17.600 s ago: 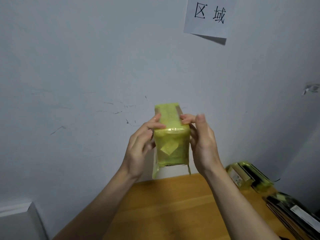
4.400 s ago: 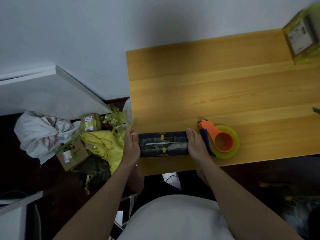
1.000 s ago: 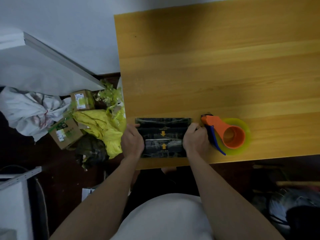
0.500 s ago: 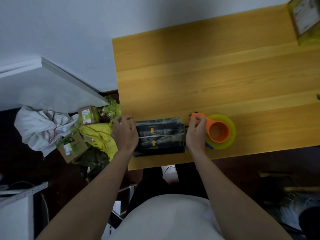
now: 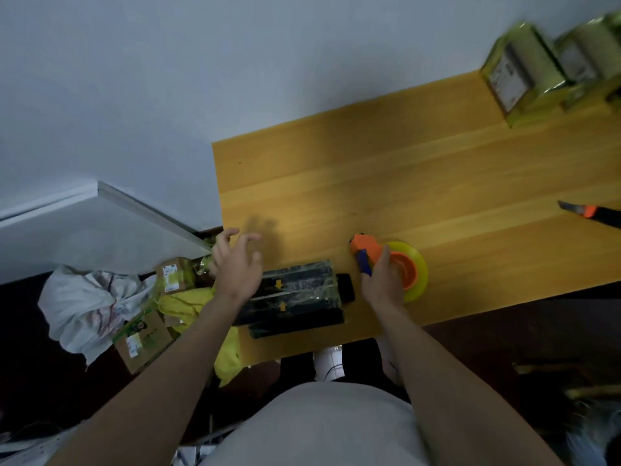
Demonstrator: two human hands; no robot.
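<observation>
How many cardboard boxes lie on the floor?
2. The far box lies beside the left hand; the near box lies by the white cloth. Others may be hidden under the yellow bag.

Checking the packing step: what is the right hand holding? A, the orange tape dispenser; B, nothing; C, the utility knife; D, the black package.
A: the right hand curls round the orange tape dispenser, beside the black package; the utility knife lies apart, untouched.

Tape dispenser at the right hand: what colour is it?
The tape dispenser is orange with a blue part; head view.
</observation>
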